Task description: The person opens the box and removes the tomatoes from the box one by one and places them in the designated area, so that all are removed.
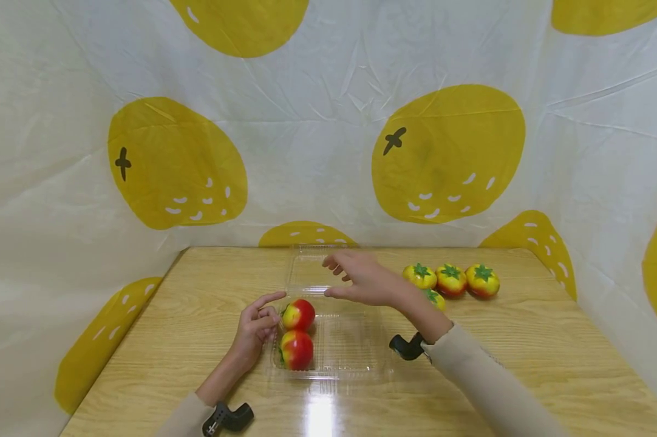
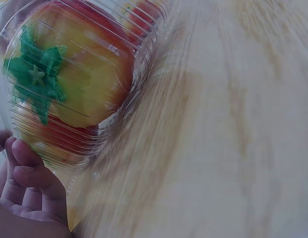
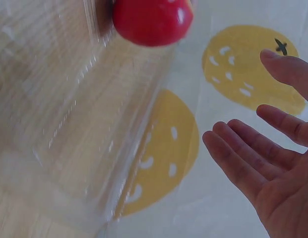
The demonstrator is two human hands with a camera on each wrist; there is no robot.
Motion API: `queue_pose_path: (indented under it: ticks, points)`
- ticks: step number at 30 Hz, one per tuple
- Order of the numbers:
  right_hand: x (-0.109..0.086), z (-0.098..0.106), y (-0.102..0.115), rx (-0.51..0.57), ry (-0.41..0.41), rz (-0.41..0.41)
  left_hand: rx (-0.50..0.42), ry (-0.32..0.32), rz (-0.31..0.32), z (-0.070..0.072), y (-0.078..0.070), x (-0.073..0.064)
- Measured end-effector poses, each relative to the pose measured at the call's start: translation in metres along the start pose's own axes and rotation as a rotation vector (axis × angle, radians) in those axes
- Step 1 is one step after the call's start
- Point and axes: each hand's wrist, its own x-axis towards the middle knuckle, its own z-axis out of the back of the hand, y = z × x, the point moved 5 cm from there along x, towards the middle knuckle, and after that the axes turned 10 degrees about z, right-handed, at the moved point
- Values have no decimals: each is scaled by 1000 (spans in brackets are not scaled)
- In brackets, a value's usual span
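A clear plastic clamshell box lies unfolded on the table, its lid laid back towards the cloth. Two red-and-yellow toy tomatoes, a far one and a near one, sit along the left side of its base. Seen from the left wrist, a tomato with a green leaf star shows through the ribbed wall. My left hand grips the box's left edge, its index finger stretched towards the hinge. Above the lid and hinge, my right hand hovers with fingers spread and nothing in it.
Several more toy tomatoes stand at the table's back right, one partly behind the right forearm. White cloth printed with yellow fruit hangs behind the wooden table and at both sides. Each wrist wears a black camera mount.
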Motion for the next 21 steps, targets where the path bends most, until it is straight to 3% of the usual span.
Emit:
queue_pose_path:
  ticks: [9,16,21]
  points:
    - [24,-25,6,-52,73,38,0,-18,21,0,1,0]
    - [38,-43,5,-30,128,64,6,-25,20,0,1,1]
    - [43,-56,2,-73,180,39,11,-10,6,0,0,1]
